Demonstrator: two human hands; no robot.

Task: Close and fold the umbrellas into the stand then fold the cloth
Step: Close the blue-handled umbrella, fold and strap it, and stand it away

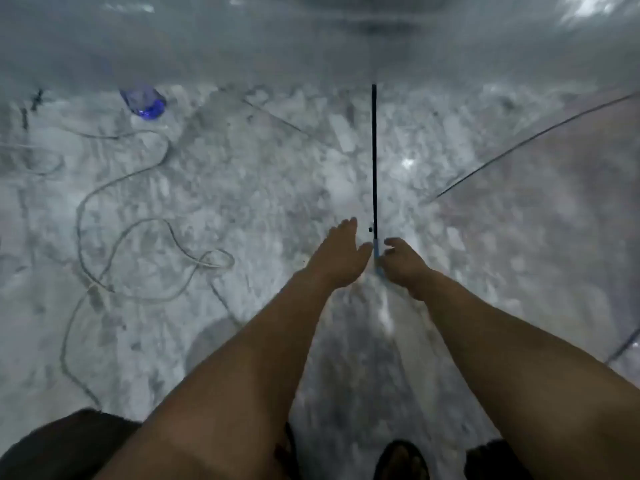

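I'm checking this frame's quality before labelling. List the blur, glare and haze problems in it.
Head view: the whole frame is soft with motion blur; a clear umbrella canopy veils the marble floor in milky haze; bright glare patches sit at top right and beside the dark shaft; wide-angle bending curves the rib; the left hand and right hand at the blue handle are smeared.

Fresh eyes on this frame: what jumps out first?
The black umbrella shaft running up the centre, with the left hand and right hand flanking its blue lower end. A clear canopy veils the whole view. Behind it, a pale cable loops over the floor at left, below a blue object.
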